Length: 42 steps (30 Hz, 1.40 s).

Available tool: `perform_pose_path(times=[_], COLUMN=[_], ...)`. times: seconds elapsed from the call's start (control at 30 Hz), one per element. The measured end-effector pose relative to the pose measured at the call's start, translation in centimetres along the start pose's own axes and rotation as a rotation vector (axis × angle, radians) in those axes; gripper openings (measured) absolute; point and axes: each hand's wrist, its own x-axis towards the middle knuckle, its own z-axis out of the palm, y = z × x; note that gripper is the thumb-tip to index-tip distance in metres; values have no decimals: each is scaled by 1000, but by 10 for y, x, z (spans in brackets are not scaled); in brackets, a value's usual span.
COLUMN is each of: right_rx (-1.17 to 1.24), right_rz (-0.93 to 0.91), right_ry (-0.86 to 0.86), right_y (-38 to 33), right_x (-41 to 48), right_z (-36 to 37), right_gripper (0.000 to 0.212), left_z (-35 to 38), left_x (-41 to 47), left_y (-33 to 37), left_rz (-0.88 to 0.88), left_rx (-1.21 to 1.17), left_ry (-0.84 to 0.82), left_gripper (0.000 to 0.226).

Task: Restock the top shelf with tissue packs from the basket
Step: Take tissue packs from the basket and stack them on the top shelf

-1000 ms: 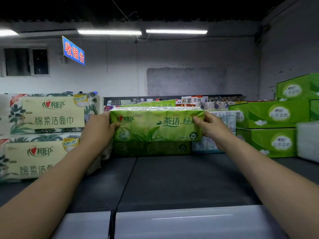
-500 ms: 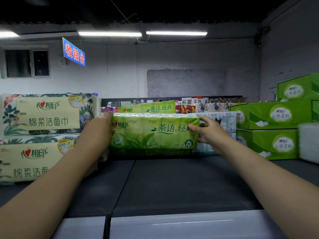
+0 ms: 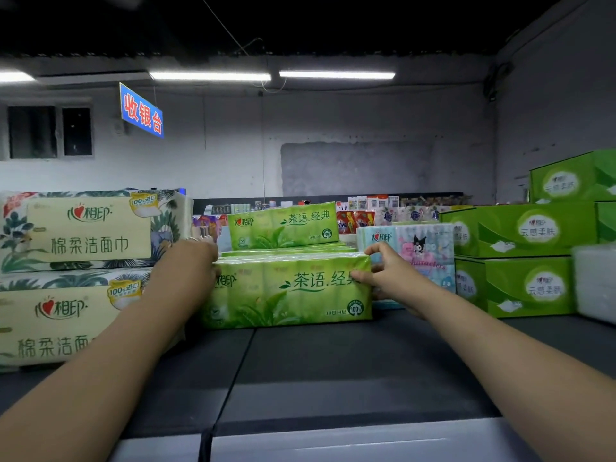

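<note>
A long green tissue pack (image 3: pixel 290 291) with a tea-leaf print stands on its long edge on the dark top shelf (image 3: pixel 333 365). My left hand (image 3: pixel 186 271) grips its left end, fingers hidden behind it. My right hand (image 3: pixel 386 278) holds its right end, thumb on the top edge and fingertips on the front face. Right behind it lie more green packs flat, and another green pack (image 3: pixel 283 225) stands upright further back. The basket is out of view.
Two cream facial-towel packs (image 3: pixel 76 228) are stacked at the left, close to my left hand. A blue cartoon-print pack (image 3: pixel 423 255) and stacked green boxes (image 3: pixel 523 228) stand at the right. A white pack (image 3: pixel 596 281) sits at the far right. The shelf's pale front edge (image 3: pixel 333 441) runs below.
Both hands have lowered the green pack from above a darker pack down to the shelf surface. A second upright green pack behind has come into view.
</note>
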Motion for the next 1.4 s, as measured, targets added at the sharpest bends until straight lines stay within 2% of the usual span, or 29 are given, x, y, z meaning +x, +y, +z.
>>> perform_pose_path(times=[0.13, 0.3, 0.43, 0.83, 1.17, 1.4], right_rx=[-225, -519, -632, -659, -695, -763], right_rz=[-92, -208, -240, -272, -354, -374], right_ry=[30, 67, 64, 55, 115, 144], right_y=[-1, -8, -9, -10, -12, -20], right_x=[5, 5, 4, 0, 1, -4], right_z=[-3, -5, -5, -7, -8, -7], right_gripper=[36, 49, 44, 36, 34, 25], left_z=[0, 0, 0, 0, -3, -8], left_x=[-1, 0, -1, -1, -3, -11], left_y=[0, -1, -1, -4, -2, 5], left_rz=[20, 35, 49, 44, 41, 74], left_rx=[35, 37, 15, -60, -149, -16], left_ry=[5, -23, -22, -8, 57, 42], left_gripper=[16, 20, 20, 25, 20, 13])
